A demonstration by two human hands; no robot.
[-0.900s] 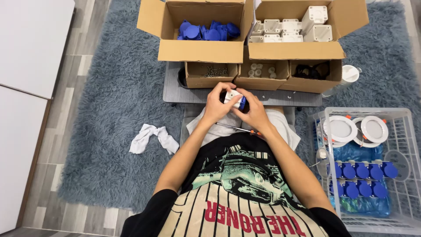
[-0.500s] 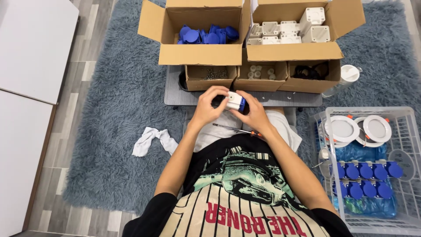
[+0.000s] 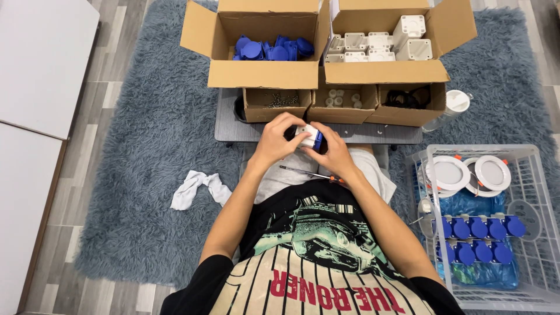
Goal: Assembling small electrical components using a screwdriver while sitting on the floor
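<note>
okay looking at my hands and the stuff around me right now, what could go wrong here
The screwdriver lies loose across your lap, under both hands; it might roll off into the shaggy rug. The small white-and-blue part is held between your left hand and right hand above that rug, so anything small dropped could vanish in the pile. The bottle leans beside the cardboard boxes and could tip.
</note>
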